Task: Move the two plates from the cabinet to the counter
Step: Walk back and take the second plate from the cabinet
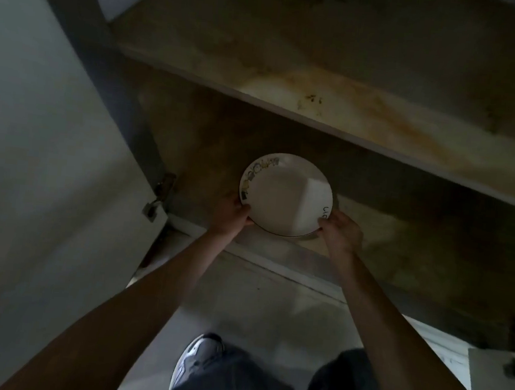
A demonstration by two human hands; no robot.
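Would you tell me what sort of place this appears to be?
Probably a home kitchen, at a low cabinet: a white plate gripped by the left hand and right hand, a stained shelf above, and the open door with its hinge.

A round white plate (284,197) is held face up, nearly level, at the front edge of the cabinet's lower shelf (417,251). The left hand (232,213) and right hand (340,231) grip its sides. Coloured figures mark its far-left rim and dark lettering its right. The grey rim of what looks like a second plate (310,237) peeks out beneath.
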